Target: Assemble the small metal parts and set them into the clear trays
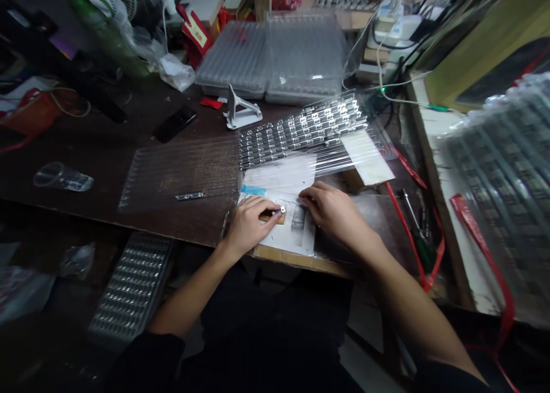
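Head view: left hand [251,224] pinches small metal part [277,211] over paper sheet [286,178] on bench [86,169]; right hand [330,209] lies open. Filled clear tray [301,129] beyond; ridged clear tray [180,172] beside it, one loose part [189,196] on it.

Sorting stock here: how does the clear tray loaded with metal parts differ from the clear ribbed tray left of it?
The clear plastic tray of shiny metal parts is packed in rows, while the clear ribbed plastic tray shows dark desk through it, with only one metal strip near its front edge. White paper sheets lie over the loaded tray's near part; none cover the other. Both are clear and ribbed, on the dark desk.
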`<state>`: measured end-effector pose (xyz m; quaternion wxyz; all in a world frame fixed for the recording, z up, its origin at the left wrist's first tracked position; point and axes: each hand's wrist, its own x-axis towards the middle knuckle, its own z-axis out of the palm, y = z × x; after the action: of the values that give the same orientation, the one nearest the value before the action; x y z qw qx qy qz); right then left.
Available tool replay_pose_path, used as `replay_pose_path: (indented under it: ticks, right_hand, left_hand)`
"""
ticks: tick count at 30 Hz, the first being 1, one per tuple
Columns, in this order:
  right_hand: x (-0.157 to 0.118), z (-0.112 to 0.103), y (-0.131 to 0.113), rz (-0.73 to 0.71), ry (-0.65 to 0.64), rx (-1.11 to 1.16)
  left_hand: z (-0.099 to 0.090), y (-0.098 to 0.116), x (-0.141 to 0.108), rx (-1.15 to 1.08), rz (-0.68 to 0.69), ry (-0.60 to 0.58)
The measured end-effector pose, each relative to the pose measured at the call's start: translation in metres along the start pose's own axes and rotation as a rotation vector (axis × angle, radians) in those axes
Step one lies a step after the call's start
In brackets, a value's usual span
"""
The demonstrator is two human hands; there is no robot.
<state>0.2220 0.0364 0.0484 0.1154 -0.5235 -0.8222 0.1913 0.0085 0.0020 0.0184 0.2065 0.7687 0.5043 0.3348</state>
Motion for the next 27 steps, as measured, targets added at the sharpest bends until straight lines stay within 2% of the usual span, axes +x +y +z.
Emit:
replay_pose_path:
  ticks: [4,10,11,13,16,18,23,25,27]
  right_hand:
    - [0.001,-0.002,0.000,-0.032,0.043,0.141]
    - [0.005,0.004,0.000,0.010,0.065,0.263]
    - [0.006,0.006,-0.001,0.007,0.075,0.278]
    - [0.007,0.011,-0.004,-0.017,0.078,0.303]
    - [0.008,0.019,-0.012,-0.062,0.025,0.337]
    - [0.009,0.026,-0.017,-0.103,0.007,0.363]
    - [0.011,0.039,-0.022,-0.303,0.004,0.441]
    - [0.009,0.041,-0.026,-0.304,-0.023,0.365]
    - [0.006,0.041,-0.033,-0.302,-0.048,0.191]
  left_hand:
    - [-0.001,0.000,0.001,0.010,-0.008,-0.011]
    - [0.003,0.000,-0.003,-0.018,-0.017,-0.028]
    - [0.003,0.001,-0.003,-0.033,-0.010,-0.021]
    - [-0.001,0.001,-0.004,-0.063,-0.009,0.070]
    - [-0.018,-0.005,-0.003,-0.038,-0.045,0.263]
    - [-0.037,-0.016,-0.003,0.049,-0.087,0.316]
    - [-0.082,-0.051,-0.008,0.303,-0.174,0.283]
    - [-0.091,-0.060,-0.011,0.358,-0.172,0.245]
    - [-0.093,-0.066,-0.013,0.384,-0.159,0.201]
